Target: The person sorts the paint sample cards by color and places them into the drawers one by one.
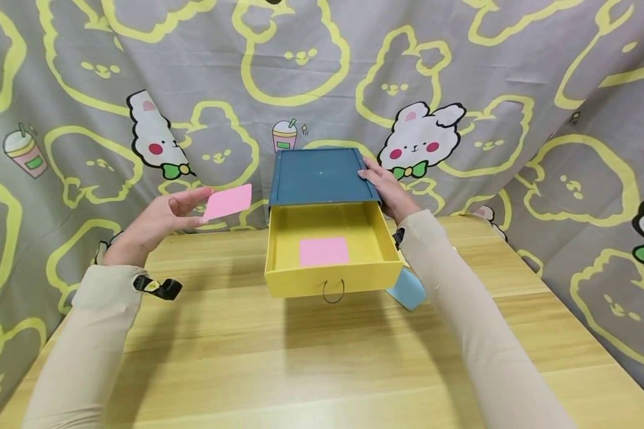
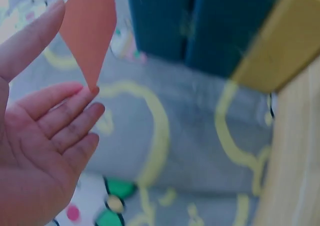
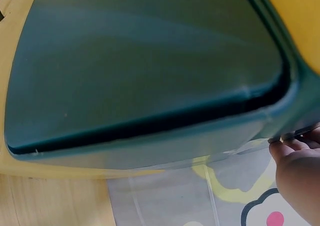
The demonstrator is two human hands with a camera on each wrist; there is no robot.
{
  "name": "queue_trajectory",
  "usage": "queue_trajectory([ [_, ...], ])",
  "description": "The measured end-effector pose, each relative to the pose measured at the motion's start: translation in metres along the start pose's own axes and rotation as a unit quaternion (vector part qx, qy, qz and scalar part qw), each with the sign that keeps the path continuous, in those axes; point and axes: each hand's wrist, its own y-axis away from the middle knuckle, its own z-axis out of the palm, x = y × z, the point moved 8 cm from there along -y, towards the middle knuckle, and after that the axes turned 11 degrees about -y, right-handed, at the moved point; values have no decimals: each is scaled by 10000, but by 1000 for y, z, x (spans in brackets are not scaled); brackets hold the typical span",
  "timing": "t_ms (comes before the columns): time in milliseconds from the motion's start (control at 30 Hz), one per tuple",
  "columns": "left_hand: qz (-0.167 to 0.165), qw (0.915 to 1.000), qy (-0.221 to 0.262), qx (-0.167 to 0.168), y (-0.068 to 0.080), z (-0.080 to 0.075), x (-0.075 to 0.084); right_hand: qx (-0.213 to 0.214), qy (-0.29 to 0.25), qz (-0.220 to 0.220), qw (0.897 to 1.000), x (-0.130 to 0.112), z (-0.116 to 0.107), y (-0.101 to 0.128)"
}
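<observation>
My left hand (image 1: 158,221) holds a pink card (image 1: 228,201) up at the left, pinched between thumb and fingertips. In the left wrist view the same card (image 2: 92,26) looks orange and is seen at a slant. A dark blue drawer box (image 1: 324,176) stands at the middle back, its yellow drawer (image 1: 295,283) pulled out toward me. Another pink card (image 1: 324,251) lies flat inside the drawer, near its front wall. My right hand (image 1: 385,189) grips the box at its right side, fingers over the top edge. Its fingertips show at the box's edge in the right wrist view.
A light blue card (image 1: 408,289) lies on the wooden table (image 1: 220,363) right of the drawer, partly behind my right sleeve. A wire ring handle (image 1: 333,292) hangs on the drawer front. A grey patterned curtain (image 1: 182,65) hangs close behind the box.
</observation>
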Motion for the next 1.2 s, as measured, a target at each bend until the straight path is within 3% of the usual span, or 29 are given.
queue_trajectory([
  [300,534,9977,341,239,13,27,72,49,-40,4,10000,-1,2,1],
  [500,673,9973,194,216,17,56,106,42,-54,21,10000,-1,2,1],
  [867,749,9969,-256,13,18,104,134,35,2,-39,10000,-1,1,3],
  [1200,1017,9941,-362,14,16,118,142,-21,-35,-85,10000,-1,2,4],
])
